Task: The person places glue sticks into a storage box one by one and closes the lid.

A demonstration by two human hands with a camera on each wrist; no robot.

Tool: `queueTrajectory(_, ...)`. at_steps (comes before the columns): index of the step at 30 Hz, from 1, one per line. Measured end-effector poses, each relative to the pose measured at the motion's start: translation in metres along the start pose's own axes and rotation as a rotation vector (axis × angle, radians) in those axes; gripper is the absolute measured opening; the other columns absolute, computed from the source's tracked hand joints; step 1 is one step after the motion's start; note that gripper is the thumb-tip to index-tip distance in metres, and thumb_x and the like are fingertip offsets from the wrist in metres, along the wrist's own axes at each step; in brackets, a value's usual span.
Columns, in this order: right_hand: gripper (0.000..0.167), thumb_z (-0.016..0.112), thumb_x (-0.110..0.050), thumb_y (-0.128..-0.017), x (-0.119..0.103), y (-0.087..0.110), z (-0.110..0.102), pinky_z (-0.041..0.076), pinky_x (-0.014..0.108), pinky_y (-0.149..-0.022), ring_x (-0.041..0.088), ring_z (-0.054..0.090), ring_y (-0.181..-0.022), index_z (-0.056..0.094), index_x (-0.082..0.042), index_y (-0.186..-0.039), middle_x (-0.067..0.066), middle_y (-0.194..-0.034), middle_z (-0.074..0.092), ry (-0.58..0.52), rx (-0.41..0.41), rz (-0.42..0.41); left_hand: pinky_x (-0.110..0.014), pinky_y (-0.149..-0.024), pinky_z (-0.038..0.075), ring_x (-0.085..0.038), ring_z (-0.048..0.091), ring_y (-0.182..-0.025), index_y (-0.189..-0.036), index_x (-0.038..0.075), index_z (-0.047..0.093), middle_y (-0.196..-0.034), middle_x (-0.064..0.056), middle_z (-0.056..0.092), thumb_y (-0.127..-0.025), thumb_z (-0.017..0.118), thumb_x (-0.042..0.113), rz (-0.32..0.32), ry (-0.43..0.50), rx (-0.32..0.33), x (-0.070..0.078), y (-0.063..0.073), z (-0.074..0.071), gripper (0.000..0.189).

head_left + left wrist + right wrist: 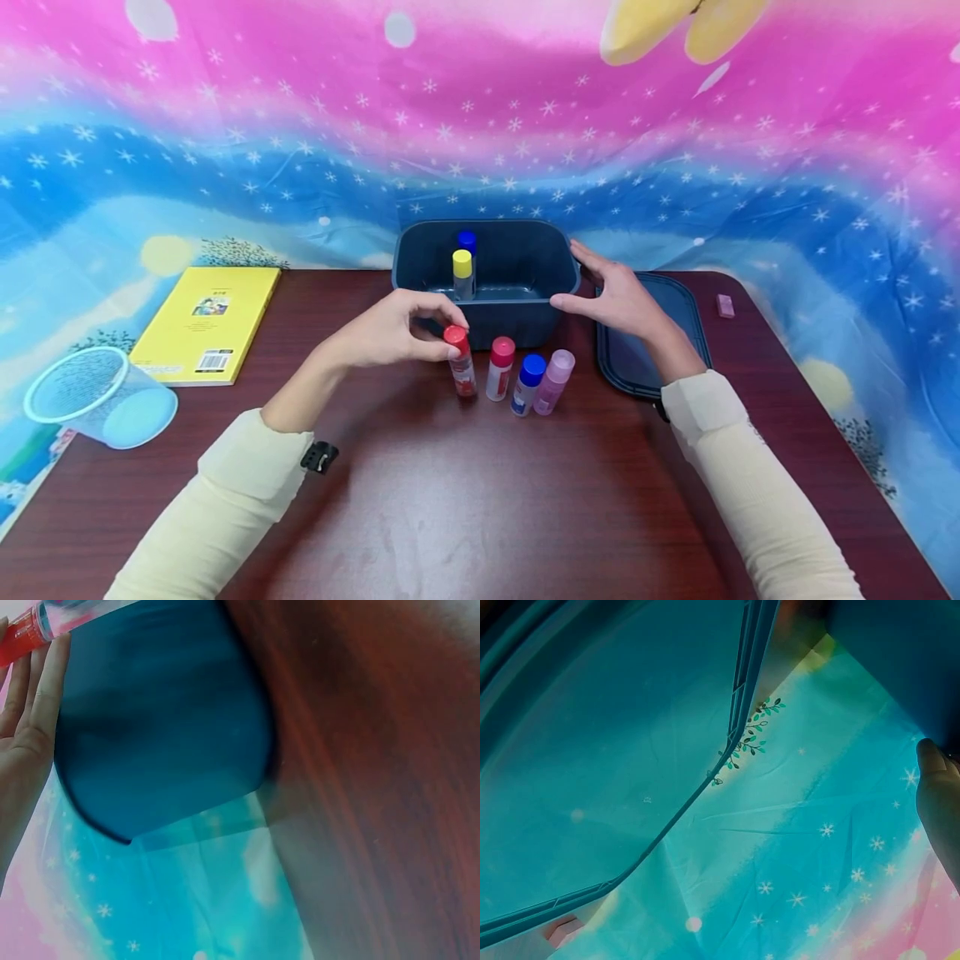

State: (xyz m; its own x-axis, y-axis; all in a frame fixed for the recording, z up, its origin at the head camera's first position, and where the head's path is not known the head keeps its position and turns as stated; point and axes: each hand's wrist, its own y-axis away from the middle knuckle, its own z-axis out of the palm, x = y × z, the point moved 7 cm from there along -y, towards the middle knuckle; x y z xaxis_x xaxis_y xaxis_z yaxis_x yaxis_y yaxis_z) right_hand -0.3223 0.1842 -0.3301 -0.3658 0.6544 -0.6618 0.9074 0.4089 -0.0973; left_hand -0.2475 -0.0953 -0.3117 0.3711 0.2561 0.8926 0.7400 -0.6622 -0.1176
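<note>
My left hand pinches a red-capped glue stick between thumb and fingers, just in front of the dark blue bin. Whether its base touches the table I cannot tell. To its right are a glue stick with a pinkish-red cap, one with a blue cap and a pink one. Inside the bin are a yellow-capped stick and a blue-capped one, partly hidden behind it. My right hand rests against the bin's right end, thumb at the front corner, fingers fairly straight along the side.
The bin's lid lies to the right, partly under my right forearm. A small pink block is at the far right. On the left are a yellow book and a light-blue mesh cup. A printed cloth hangs behind the table.
</note>
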Motion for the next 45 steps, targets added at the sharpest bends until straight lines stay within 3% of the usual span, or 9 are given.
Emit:
queueTrajectory(8,0.092,0.073,-0.048,-0.091,-0.002,0.000,0.000,0.025,0.057,-0.119,0.029,0.020,-0.153,0.024,-0.014,-0.162,0.002,-0.168,0.020,-0.008,-0.002,0.000,-0.039,-0.079,0.061,-0.027,0.066,-0.098,-0.109,0.007,0.069,-0.108,-0.009,0.067,-0.086,0.081,0.007,0.028,0.012,0.159,0.004,0.004,-0.024,0.026)
queueTrajectory(17,0.092,0.073,-0.046,-0.092,-0.002,0.001,-0.001,0.024,0.058,-0.119,0.029,0.020,-0.153,0.024,-0.015,-0.162,0.001,-0.168,0.019,-0.015,-0.003,0.011,-0.034,-0.074,0.061,-0.030,0.062,-0.096,-0.109,0.000,0.065,-0.107,-0.015,0.064,-0.087,0.077,0.004,0.100,0.140,0.315,0.006,0.006,-0.042,0.025)
queueTrajectory(20,0.092,0.073,-0.046,-0.092,-0.003,0.001,-0.001,0.025,0.057,-0.119,0.029,0.020,-0.153,0.024,-0.014,-0.162,0.002,-0.168,0.020,-0.013,-0.003,0.008,-0.032,-0.073,0.061,-0.029,0.061,-0.095,-0.107,-0.001,0.065,-0.107,-0.015,0.064,-0.086,0.076,-0.001,0.136,0.228,0.369,0.006,0.007,-0.048,0.023)
queueTrajectory(25,0.091,0.073,-0.045,-0.092,-0.002,0.000,0.000,0.025,0.056,-0.119,0.028,0.020,-0.153,0.024,-0.013,-0.162,0.002,-0.168,0.020,-0.009,0.001,0.002,-0.037,-0.076,0.062,-0.028,0.058,-0.094,-0.103,0.005,0.066,-0.108,-0.015,0.063,-0.087,0.070,-0.009,0.190,0.373,0.418,0.007,0.009,-0.055,0.022)
queueTrajectory(33,0.091,0.073,-0.046,-0.092,-0.001,0.001,0.000,0.025,0.057,-0.119,0.028,0.020,-0.153,0.024,-0.014,-0.162,0.002,-0.168,0.020,-0.015,0.002,0.004,-0.037,-0.076,0.062,-0.027,0.059,-0.094,-0.104,0.008,0.065,-0.108,-0.015,0.062,-0.088,0.066,-0.011,0.220,0.478,0.462,0.005,0.009,-0.061,0.025)
queueTrajectory(40,0.092,0.073,-0.047,-0.091,0.000,0.001,0.000,0.025,0.057,-0.119,0.029,0.019,-0.153,0.023,-0.014,-0.162,0.003,-0.168,0.020,-0.013,-0.001,0.012,-0.033,-0.076,0.061,-0.029,0.058,-0.098,-0.103,0.007,0.065,-0.107,-0.015,0.062,-0.088,0.068,-0.008,0.265,0.457,0.551,0.007,0.007,-0.067,0.022)
queueTrajectory(45,0.093,0.073,-0.048,-0.091,-0.002,0.001,0.000,0.024,0.058,-0.119,0.030,0.019,-0.153,0.023,-0.015,-0.162,0.002,-0.168,0.019,-0.011,-0.004,0.022,-0.030,-0.081,0.059,-0.029,0.059,-0.106,-0.106,0.003,0.066,-0.109,-0.013,0.062,-0.088,0.074,-0.002,0.222,0.314,0.602,0.005,0.002,-0.068,0.021)
